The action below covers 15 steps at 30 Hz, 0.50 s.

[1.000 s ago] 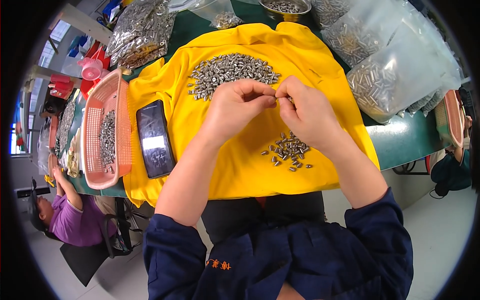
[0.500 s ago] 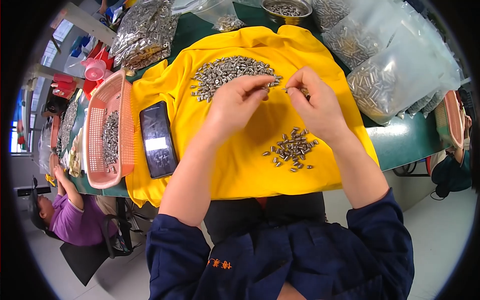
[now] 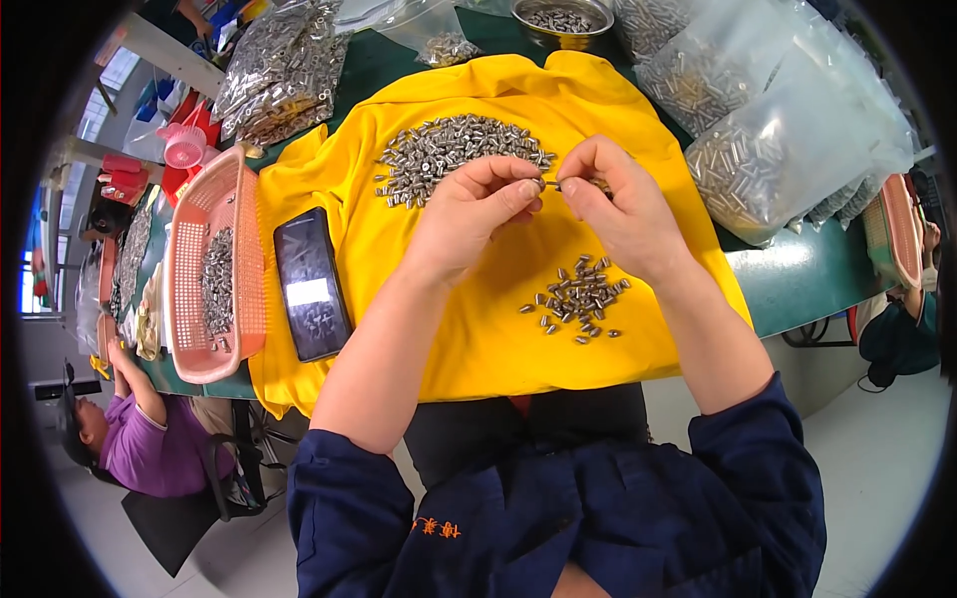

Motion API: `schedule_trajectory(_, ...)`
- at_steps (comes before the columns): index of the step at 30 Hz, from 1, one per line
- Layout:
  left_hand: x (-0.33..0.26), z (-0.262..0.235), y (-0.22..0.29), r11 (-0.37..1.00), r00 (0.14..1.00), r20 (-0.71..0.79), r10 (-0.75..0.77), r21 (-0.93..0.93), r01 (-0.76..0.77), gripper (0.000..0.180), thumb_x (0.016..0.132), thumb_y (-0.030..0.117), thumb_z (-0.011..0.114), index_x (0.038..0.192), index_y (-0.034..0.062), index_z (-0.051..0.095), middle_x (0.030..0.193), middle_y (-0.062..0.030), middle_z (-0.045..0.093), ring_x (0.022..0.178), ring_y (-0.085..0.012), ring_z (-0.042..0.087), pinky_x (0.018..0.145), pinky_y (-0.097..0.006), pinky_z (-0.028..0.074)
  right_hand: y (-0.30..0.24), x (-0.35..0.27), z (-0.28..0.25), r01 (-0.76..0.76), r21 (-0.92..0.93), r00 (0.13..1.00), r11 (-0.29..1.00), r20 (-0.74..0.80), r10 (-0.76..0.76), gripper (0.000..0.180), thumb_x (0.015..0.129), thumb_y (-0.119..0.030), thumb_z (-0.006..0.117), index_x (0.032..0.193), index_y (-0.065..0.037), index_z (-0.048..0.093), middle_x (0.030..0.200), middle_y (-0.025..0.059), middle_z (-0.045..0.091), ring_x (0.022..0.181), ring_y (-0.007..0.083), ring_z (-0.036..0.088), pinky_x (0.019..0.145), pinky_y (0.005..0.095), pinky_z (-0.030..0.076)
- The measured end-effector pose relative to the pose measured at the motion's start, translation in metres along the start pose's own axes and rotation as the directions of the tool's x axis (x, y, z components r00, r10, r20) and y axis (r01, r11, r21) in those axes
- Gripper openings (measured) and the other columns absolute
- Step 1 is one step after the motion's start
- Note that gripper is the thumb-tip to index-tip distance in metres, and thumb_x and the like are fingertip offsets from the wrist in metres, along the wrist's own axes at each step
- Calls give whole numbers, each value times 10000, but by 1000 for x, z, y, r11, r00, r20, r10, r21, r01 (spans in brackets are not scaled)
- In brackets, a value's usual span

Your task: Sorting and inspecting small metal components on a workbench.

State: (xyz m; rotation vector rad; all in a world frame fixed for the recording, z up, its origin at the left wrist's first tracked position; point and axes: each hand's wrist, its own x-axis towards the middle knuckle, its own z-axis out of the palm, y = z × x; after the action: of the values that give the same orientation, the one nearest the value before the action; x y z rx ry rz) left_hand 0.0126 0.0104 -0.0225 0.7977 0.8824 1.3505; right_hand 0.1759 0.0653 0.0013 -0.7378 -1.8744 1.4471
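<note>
My left hand (image 3: 471, 214) pinches a small silver metal piece (image 3: 539, 184) between thumb and forefinger; the fingers hide most of it. Facing it, my right hand (image 3: 630, 214) is closed on a thin dark pin-like piece (image 3: 553, 183), whose tip meets or nearly meets the metal piece. More small metal parts seem to sit inside the right hand's curled fingers, mostly hidden. Beyond the left hand, a large heap of small metal cylinders (image 3: 439, 149) lies on a yellow cloth (image 3: 449, 349). A smaller pile of similar cylinders (image 3: 580, 297) lies below the right hand.
Left of a black phone (image 3: 311, 284) stands a pink basket (image 3: 251, 289) holding metal parts. Bags of metal parts (image 3: 743, 169) crowd the right, another bag (image 3: 284, 75) the far left. A steel bowl (image 3: 564, 38) is at the back. A person in purple (image 3: 164, 444) sits at left.
My hands have come closer together, the left moving slightly right, so the pin-like piece and the small metal piece now meet or nearly meet. The view has shifted slightly.
</note>
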Motion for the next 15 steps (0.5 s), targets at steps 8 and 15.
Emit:
schedule_trajectory(8, -1, 4, 0, 993, 999, 8, -39, -110, 39, 119, 796, 26, 544, 913, 5, 545, 830, -69, 580, 744, -147, 587, 686, -258, 497, -2, 0, 0, 2, 86, 1000, 996, -21, 0, 42, 777, -57, 472, 809, -30, 475, 703, 12, 479, 646, 74, 434, 578, 208, 379)
schedule_trajectory(15, -2, 4, 2, 1000, 1000, -1, -3, -26, 3, 115, 783, 20, 560, 896, -3, 557, 817, -72, 591, 733, -146, 591, 688, -250, 490, -7, -3, 1, 142, -187, 990, 972, 3, -144, 39, 763, -43, 472, 797, -26, 463, 679, 58, 496, 618, 121, 467, 569, 236, 388)
